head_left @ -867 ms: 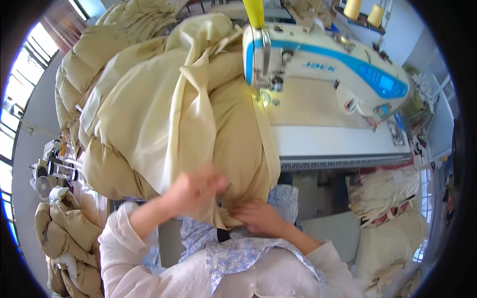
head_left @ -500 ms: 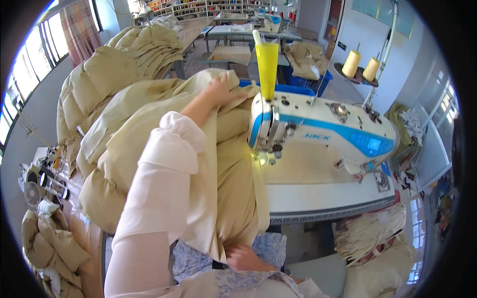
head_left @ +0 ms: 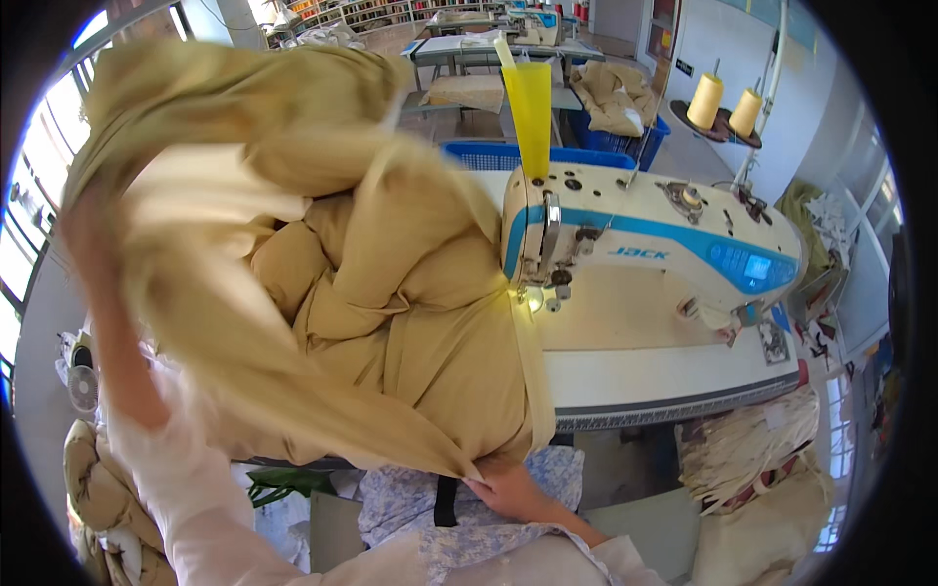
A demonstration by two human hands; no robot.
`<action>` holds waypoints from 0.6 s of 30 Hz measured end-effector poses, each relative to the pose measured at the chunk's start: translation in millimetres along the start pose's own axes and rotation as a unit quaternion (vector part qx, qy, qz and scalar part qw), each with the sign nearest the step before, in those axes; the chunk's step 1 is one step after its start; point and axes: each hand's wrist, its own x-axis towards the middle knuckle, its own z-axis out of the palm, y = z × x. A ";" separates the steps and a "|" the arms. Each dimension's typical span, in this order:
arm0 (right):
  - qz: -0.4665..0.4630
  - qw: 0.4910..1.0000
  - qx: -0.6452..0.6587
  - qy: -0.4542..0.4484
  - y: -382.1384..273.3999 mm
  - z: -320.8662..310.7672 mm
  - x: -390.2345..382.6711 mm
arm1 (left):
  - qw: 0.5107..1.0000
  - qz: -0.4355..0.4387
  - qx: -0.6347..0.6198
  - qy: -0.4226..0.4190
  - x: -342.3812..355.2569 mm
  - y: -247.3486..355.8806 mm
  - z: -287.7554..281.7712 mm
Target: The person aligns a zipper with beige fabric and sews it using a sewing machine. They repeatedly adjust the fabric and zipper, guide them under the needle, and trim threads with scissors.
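Head view: the bulky, padded khaki cloth piece (head_left: pixel 420 322) is billowing at the left, its raised folds blurring, while its lower body is lying bunched on the flat white surface (head_left: pixel 625 386), left of the white-and-blue sewing machine (head_left: pixel 645 230). A narrow pale-beige cloth strip (head_left: pixel 534 376) is running down from the lit needle area (head_left: pixel 533 297) toward the near edge. Doing this well, I'd judge, is calling for a firm anchor at the near corner, with the loose bulk opening out smoothly, well apart from the needle, and nothing tugging the strip sideways or bunching beneath it. Now the grip! Low down, the person's bare right hand (head_left: pixel 510 488) is pinching a corner of the khaki piece, fingertips closing on the cloth. At far left, the bare left hand (head_left: pixel 90 225) is blurring against the lifted folds; whether it's clasping or merely pushing them, I cannot tell.
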 end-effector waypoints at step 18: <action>-0.096 0.991 -0.092 0.014 7.7 -27.0 -45.4 | 0.708 -0.176 0.583 -0.357 -248.4 -39.8 -56.0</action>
